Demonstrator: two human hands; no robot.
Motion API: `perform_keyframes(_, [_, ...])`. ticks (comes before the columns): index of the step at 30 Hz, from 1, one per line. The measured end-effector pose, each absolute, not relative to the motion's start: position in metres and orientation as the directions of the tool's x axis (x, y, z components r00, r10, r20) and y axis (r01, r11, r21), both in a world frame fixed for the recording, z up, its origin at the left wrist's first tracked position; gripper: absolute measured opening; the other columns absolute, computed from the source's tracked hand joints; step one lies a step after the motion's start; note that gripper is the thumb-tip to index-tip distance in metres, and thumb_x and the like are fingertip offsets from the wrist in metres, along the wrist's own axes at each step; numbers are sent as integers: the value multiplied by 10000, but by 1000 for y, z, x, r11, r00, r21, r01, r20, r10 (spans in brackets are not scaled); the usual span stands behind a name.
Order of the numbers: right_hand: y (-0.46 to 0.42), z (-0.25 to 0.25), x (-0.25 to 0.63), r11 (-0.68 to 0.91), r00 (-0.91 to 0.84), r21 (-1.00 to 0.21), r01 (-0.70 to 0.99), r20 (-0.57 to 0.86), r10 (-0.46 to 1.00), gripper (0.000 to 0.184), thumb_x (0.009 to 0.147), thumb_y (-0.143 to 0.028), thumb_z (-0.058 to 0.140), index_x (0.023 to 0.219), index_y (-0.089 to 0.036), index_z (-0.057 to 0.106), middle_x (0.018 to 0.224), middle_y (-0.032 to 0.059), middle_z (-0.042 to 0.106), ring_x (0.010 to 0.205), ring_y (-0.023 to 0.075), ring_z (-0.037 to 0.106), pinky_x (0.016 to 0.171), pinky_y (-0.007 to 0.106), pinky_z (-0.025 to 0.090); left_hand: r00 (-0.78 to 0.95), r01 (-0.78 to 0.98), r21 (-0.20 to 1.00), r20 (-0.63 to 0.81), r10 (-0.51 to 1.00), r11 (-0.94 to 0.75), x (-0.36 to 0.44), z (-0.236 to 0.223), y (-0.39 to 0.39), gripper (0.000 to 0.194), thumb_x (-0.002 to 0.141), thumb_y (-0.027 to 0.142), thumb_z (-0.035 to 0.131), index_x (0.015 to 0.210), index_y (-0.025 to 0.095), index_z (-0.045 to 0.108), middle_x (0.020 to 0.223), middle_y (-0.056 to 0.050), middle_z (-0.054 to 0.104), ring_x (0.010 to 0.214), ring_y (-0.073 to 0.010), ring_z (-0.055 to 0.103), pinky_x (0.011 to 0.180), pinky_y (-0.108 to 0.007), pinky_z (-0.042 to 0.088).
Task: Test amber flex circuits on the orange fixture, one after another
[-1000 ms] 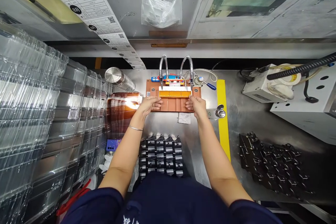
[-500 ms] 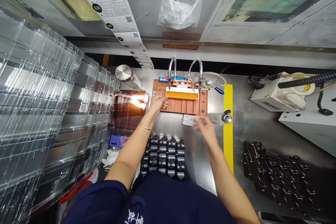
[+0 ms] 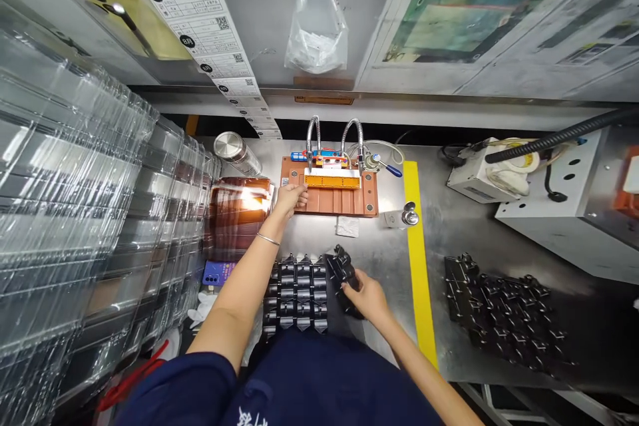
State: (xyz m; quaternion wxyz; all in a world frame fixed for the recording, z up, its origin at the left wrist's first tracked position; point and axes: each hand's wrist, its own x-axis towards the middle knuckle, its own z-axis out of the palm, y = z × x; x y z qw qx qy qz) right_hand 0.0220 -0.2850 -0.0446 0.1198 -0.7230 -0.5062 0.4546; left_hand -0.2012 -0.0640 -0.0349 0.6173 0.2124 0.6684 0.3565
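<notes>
My left hand [image 3: 291, 198] rests on the left front corner of a brown fixture block [image 3: 333, 199], fingers curled against its edge. On the fixture lies a yellow strip [image 3: 332, 181] under two bent metal nozzles [image 3: 313, 140]. My right hand [image 3: 368, 294] is close to my body and grips a black plastic part [image 3: 342, 269], tilted up at the right end of a row of similar black parts [image 3: 297, 293].
Tall stacks of clear plastic trays [image 3: 74, 213] fill the left side. A steel flask [image 3: 235, 152] and brown trays [image 3: 238, 213] lie left of the fixture. A yellow tape line [image 3: 417, 246] runs down the bench. More black parts [image 3: 499, 313] and white equipment boxes [image 3: 564, 206] sit right.
My right hand left the fixture's right side and came back toward me, taking hold of a black part in the near row. The left hand stayed at the fixture.
</notes>
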Motion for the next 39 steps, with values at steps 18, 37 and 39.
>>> perform_keyframes(18, [-128,-42,-11,378,-317,-333,864,223,922,294,920,-263,469,1141,-176,642,1187,115,660,1113,256,529,931,408,377,482,772,385,164,860,-506,-192,-33,-115,236,889,220,553,1105,202,644,1204,-119,640,1129,-255,549,1007,-488,374])
perform_keyframes(37, [0,-2,113,-77,85,73,994,-112,990,360,929,-242,406,1153,-95,645,1115,214,630,975,302,541,696,359,417,454,792,410,100,885,-453,-208,-53,-76,265,926,286,502,1131,214,654,1236,-107,641,1188,-248,531,1047,-470,351])
perform_keyframes(39, [-4,-6,104,-148,147,-43,988,-7,989,381,912,-280,433,1178,-82,622,1173,229,605,1011,320,543,747,391,435,327,816,478,81,942,-324,-206,-49,-75,284,910,327,530,1140,205,644,1282,-120,611,1230,-267,506,1099,-509,281])
